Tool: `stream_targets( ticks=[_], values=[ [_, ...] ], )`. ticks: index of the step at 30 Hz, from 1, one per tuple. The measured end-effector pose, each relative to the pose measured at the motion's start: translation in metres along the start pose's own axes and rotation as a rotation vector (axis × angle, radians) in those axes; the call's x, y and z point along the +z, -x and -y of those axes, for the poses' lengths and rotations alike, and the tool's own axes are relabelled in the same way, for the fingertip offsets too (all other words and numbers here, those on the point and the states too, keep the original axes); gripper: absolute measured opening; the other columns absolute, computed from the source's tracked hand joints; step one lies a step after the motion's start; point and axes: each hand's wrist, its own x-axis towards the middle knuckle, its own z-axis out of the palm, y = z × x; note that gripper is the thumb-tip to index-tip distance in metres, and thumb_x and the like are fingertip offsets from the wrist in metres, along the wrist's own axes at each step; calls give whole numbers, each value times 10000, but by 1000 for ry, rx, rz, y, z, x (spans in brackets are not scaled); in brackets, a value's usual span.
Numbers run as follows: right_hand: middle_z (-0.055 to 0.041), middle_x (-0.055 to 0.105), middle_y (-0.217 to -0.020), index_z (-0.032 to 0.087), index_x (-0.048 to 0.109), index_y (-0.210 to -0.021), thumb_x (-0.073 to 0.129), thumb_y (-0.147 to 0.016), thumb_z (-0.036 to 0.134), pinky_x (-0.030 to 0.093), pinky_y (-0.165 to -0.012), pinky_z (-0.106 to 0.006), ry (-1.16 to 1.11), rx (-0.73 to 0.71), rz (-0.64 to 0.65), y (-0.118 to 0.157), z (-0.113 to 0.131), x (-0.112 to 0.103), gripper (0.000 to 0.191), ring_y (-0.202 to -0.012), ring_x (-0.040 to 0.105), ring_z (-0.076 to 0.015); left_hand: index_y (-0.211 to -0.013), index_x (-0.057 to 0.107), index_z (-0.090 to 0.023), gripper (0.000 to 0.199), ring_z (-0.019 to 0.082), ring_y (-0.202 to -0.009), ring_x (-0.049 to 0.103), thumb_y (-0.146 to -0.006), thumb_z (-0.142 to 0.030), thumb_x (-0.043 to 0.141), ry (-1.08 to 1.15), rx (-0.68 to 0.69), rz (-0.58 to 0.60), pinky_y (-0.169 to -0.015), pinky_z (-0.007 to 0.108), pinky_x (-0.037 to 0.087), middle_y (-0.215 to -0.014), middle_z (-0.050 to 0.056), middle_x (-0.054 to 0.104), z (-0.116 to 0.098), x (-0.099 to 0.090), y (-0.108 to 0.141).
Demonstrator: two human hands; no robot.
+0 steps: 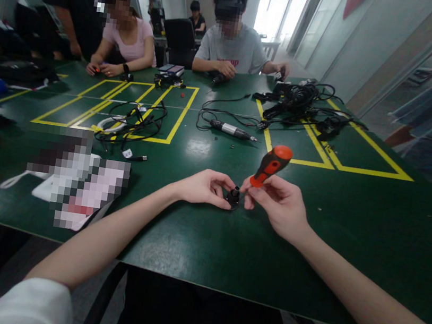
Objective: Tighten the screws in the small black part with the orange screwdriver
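Note:
My left hand [212,188] pinches a small black part [233,197] with a short upright cylinder on top, low over the green table. Just right of it, my right hand [277,200] is closed on a screwdriver [274,165] with a red and black handle. The handle tilts up and to the right, its red end highest. My right fingers wrap round its lower end, and their tips are near the black part. The screwdriver's shaft and tip cannot be made out.
A black and silver pen-shaped tool [230,130] lies beyond my hands. Tangled cables [136,124] and a black cable heap [300,101] lie further off. Blurred flat items [93,190] are at the left on the green table [171,252]. Several people sit across it.

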Motion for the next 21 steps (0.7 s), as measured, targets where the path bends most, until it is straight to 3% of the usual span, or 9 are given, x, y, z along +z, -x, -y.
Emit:
stream_targets(
  ticks=[6,12,17,21],
  values=[
    [-35,757,-761,203,714,-920,754,-919,560,592,-552,-283,-40,13,9,1,-2,0,360,-550,676,-141,-989,695,-118,400,72,-610,633,-664,-218,906,12,2,5,-634,210,488,-753,-16,727,1,0,0],
    [-25,759,-728,213,658,-842,824,-863,528,584,-537,-275,-25,12,-12,2,-1,1,357,-543,669,-140,-1001,707,-118,403,68,-626,636,-667,-220,909,-9,0,1,-666,219,501,-795,-9,739,-3,0,2],
    [12,653,-592,203,707,-831,791,-879,569,538,-483,-277,17,20,7,0,1,1,378,-479,617,-139,-1034,703,-120,430,75,-622,644,-666,-215,905,-8,-2,0,-667,225,507,-769,-20,728,-2,1,2],
    [-16,710,-699,202,708,-869,744,-923,563,580,-523,-292,-33,39,29,0,1,0,367,-527,670,-150,-993,693,-120,408,70,-606,635,-661,-220,908,9,-2,2,-641,214,496,-759,-21,725,-1,1,1]
  ],
)
